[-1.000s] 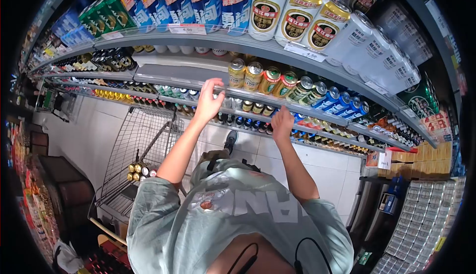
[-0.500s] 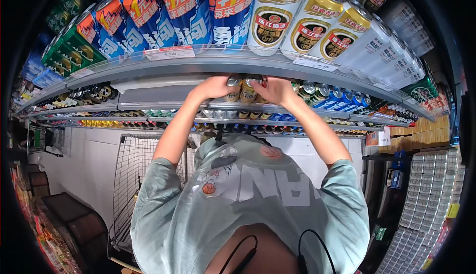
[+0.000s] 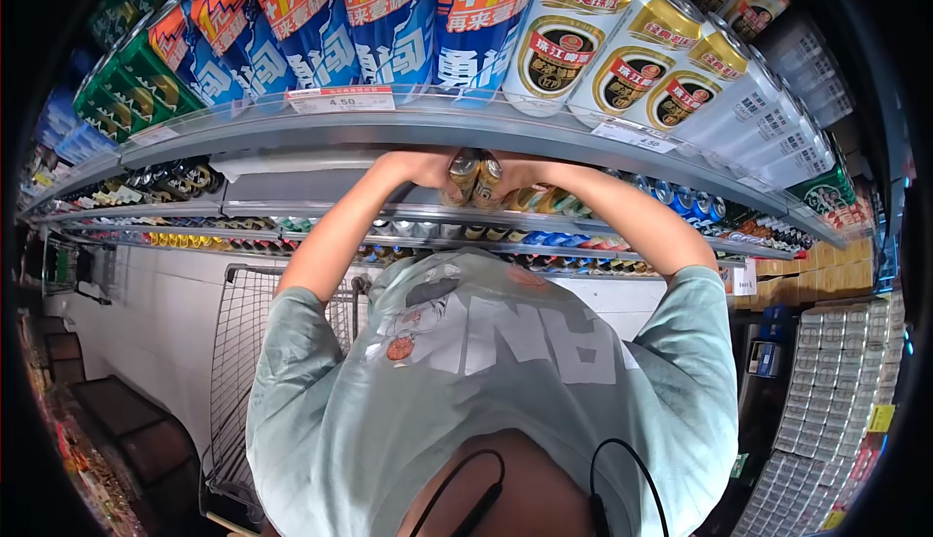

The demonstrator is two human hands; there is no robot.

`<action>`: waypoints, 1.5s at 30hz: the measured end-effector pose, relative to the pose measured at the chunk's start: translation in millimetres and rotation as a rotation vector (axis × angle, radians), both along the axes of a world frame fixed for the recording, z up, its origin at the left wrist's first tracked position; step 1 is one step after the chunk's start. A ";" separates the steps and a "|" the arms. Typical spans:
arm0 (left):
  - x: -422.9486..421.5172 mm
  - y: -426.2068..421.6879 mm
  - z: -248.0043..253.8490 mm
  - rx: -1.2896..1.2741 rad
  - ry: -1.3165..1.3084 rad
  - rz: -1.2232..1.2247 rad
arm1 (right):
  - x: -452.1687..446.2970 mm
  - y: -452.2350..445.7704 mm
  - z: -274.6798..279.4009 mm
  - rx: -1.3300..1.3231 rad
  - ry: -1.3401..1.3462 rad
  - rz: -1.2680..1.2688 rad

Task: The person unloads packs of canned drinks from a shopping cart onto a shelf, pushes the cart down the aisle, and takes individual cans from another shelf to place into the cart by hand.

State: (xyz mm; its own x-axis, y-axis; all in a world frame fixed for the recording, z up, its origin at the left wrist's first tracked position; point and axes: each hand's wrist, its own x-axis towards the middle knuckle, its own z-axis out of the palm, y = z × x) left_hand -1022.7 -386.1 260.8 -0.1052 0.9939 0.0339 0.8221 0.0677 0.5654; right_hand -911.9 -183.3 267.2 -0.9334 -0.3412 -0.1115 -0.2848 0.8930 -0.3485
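Two small gold beer cans stand side by side on the shelf under the top one: a left can [image 3: 461, 179] and a right can [image 3: 486, 183], touching and leaning slightly. My left hand [image 3: 425, 170] is closed around the left can from its outer side. My right hand [image 3: 517, 177] grips the right can from the other side. The upper shelf's edge partly hides both hands' fingers. More gold-topped cans [image 3: 546, 199] stand just right of my right hand, below the forearm.
Above my hands, the shelf edge [image 3: 437, 138] carries tall blue-orange cans [image 3: 389, 22] and white-gold cans [image 3: 573, 32]. Lower shelves hold more cans. A wire shopping cart [image 3: 243, 343] stands at left, and stacked can packs [image 3: 826, 372] stand at right.
The two cans have shifted and now tilt against each other between my hands. My right forearm has swung outward, and more gold cans show beneath it. The view has turned slightly.
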 end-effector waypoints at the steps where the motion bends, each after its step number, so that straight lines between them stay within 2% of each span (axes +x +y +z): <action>1: 2.8 -2.0 -0.1 -0.010 -0.005 0.030 | 1.9 -3.3 3.4 0.005 -0.029 -0.026; 5: 1.1 -0.7 -10.1 -0.053 0.003 0.058 | 0.8 -4.0 0.0 -0.106 -0.006 -0.017; 7: 7.1 -5.6 -9.8 0.095 0.029 0.071 | 6.2 -13.9 20.2 -0.020 -0.065 -0.108; 8: 9.0 -6.8 -14.4 0.086 -0.013 0.113 | 10.6 -16.6 30.8 -0.097 -0.044 -0.086; 10: 13.3 -13.4 -13.2 0.007 -0.050 0.191 | 8.7 -14.2 21.3 -0.068 0.074 -0.006; 14: 27.5 -33.0 -11.6 -0.073 -0.037 0.283 | 14.9 -23.1 40.8 0.071 -0.010 -0.022; 17: 42.2 -62.1 -21.2 0.233 0.046 0.437 | 24.9 -35.0 52.8 0.062 0.010 -0.056; 20: 79.6 -99.9 5.7 0.324 -0.029 0.613 | 42.3 -53.2 65.3 0.020 0.059 -0.032; 21: 92.3 -114.6 8.0 0.366 -0.024 0.683 | 53.8 -68.9 87.0 0.109 0.052 -0.019; 24: 132.8 -169.9 9.2 0.398 -0.166 0.895 | 74.0 -93.7 102.2 0.099 0.071 0.122; 26: 163.8 -217.5 0.5 0.378 -0.244 1.021 | 89.8 -116.6 107.8 0.005 -0.003 0.170; 30: 233.7 -317.4 -29.4 0.249 -0.197 1.297 | 112.7 -159.4 90.0 -0.141 -0.079 0.368; 35: 322.1 -426.9 -63.5 0.104 -0.193 1.660 | 128.1 -226.8 91.5 -0.173 -0.238 0.501; 37: 354.5 -453.8 -65.1 0.069 -0.187 1.799 | 127.6 -250.8 85.5 -0.220 -0.196 0.560; 40: 389.5 -489.3 -80.8 0.126 -0.131 1.853 | 123.1 -288.2 65.6 -0.315 -0.112 0.647; 43: 409.6 -511.6 -107.6 0.028 0.063 1.831 | 120.1 -337.7 53.6 -0.413 -0.015 0.746; 45: 416.7 -517.5 -126.9 -0.002 0.002 1.866 | 117.0 -376.6 38.1 -0.430 -0.008 0.802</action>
State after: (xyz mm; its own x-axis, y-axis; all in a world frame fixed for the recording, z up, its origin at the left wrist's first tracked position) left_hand -606.0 -903.5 133.9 -0.9202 -0.3898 0.0349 -0.3040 0.7681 0.5635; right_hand -794.9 -559.9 305.3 -0.3973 -0.9018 0.1701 -0.7609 0.2201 -0.6104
